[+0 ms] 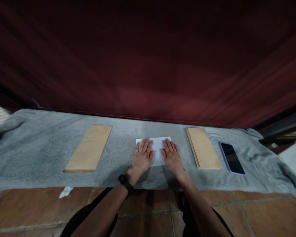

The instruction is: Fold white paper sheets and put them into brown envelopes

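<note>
A folded white sheet of paper [157, 144] lies on a grey cloth [39, 151] spread over the floor. My left hand [141, 158] lies flat on the paper's left part, fingers stretched out. My right hand [173, 157] lies flat on its right part, fingers also stretched. Both palms press down on the sheet. A black band sits on my left wrist [125, 182]. Neither hand holds anything.
A brown envelope [90, 148] lies to the left on the cloth. A stack of brown envelopes [203, 148] lies to the right, with a dark phone [231, 158] beyond it. A dark red curtain [148, 59] hangs behind. Brown floor tiles [27, 210] run in front, with a white scrap [66, 191].
</note>
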A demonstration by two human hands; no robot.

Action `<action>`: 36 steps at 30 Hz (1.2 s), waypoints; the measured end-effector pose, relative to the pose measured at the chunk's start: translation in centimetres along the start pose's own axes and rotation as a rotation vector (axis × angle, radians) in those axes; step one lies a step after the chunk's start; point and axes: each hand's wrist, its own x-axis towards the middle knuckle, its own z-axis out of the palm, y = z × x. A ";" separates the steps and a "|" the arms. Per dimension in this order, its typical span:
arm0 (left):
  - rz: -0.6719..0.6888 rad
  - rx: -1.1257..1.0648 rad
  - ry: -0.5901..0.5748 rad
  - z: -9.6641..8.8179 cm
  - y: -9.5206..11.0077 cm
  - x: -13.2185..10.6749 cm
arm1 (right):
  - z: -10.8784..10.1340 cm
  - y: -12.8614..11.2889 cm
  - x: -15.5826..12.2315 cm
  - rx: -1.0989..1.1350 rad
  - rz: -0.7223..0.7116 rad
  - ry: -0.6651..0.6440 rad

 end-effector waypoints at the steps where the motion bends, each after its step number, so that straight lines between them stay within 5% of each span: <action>1: -0.026 0.011 -0.004 -0.1 -0.4 0.1 | 0.0 0.5 -0.1 -0.008 0.027 0.013; 9: -0.203 0.067 -0.007 -0.5 -3.0 0.6 | -2.2 3.4 -0.6 0.038 0.264 -0.008; 21: -0.244 0.110 -0.016 -1.1 -2.4 0.9 | -3.4 2.9 -1.0 0.242 0.430 -0.127; 27: -0.247 0.028 0.008 -2.1 -2.1 1.1 | -4.2 3.0 0.4 0.671 0.470 -0.100; 30: -0.219 -0.134 0.091 -3.0 -1.9 1.5 | -6.9 4.0 1.2 0.913 0.469 0.034; 32: -0.188 -0.327 0.150 -3.6 -1.8 1.8 | -9.9 5.0 1.3 1.087 0.474 0.262; 36: -0.211 -0.800 0.150 -4.3 -1.6 2.1 | -16.3 4.9 0.4 0.984 0.456 0.611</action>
